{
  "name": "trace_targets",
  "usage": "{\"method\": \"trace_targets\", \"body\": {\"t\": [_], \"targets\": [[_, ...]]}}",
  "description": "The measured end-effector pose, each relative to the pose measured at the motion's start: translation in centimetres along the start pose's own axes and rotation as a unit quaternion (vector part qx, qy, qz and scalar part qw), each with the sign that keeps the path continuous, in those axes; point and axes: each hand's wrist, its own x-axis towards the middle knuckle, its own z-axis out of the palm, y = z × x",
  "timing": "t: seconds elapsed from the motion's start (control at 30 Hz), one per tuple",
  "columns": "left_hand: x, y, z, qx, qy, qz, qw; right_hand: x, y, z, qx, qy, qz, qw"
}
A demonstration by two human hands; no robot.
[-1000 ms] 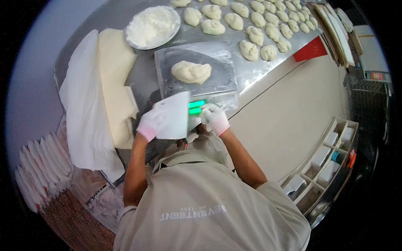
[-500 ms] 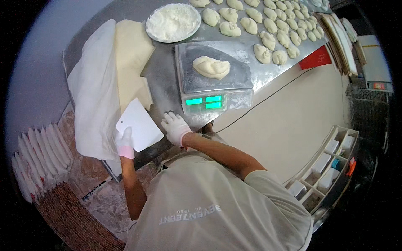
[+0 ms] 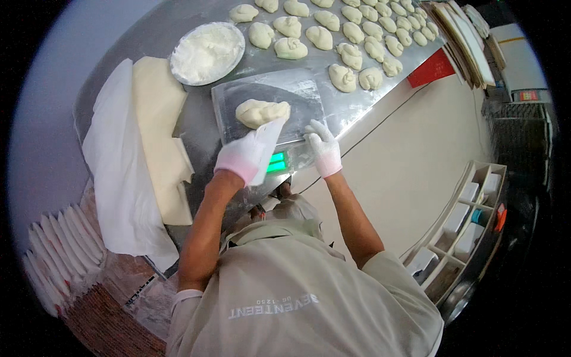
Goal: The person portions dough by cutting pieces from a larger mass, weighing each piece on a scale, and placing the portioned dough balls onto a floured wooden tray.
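Observation:
My left hand [image 3: 238,156], in a white glove with a pink cuff, holds a white plastic scraper [image 3: 267,140], its upper corner at the dough lump [image 3: 262,110] on the scale's grey platform [image 3: 229,95]. My gloved right hand [image 3: 323,149] has its fingers apart at the right front of the scale, with nothing in them. The green displays [image 3: 275,162] are partly visible between my hands. To the left lies a wide sheet of dough [image 3: 156,101] with a white cloth [image 3: 113,154] along it.
A flour bowl [image 3: 205,50] and several rows of dough pieces [image 3: 342,77] sit on the steel table [image 3: 107,77]. A red object [image 3: 425,68], stacked boards [image 3: 473,50] and a cable [image 3: 380,128] are at the right, above a compartmented holder [image 3: 464,232]. Packets [image 3: 59,250] lie at lower left.
My left hand has brought the scraper up and rightward from beside the dough sheet to the lump on the scale. My right hand has moved up to the scale's right side.

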Motion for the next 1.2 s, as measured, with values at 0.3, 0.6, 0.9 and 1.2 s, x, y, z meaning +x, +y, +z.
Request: {"method": "trace_targets", "body": {"t": [0.3, 0.6, 0.9, 1.2], "targets": [[7.4, 3.2, -2.0, 0.079, -0.034, -0.024, 0.996, -0.4, 2.0, -1.7, -0.010, -0.055, 0.078, 0.995], [1.2, -4.9, 3.5, 0.055, -0.038, 0.270, 0.961, -2.1, -1.5, 1.8, -0.017, -0.039, 0.241, 0.970], [-15.7, -14.4, 2.2, -0.523, 0.141, -0.247, 0.803, -9.3, 2.1, 14.2, -0.066, -0.251, 0.087, 0.962], [-19.0, -17.3, 2.3, -0.514, 0.294, -0.338, 0.732, -11.9, 6.9, 20.5, -0.543, -0.282, -0.346, 0.711]]}}
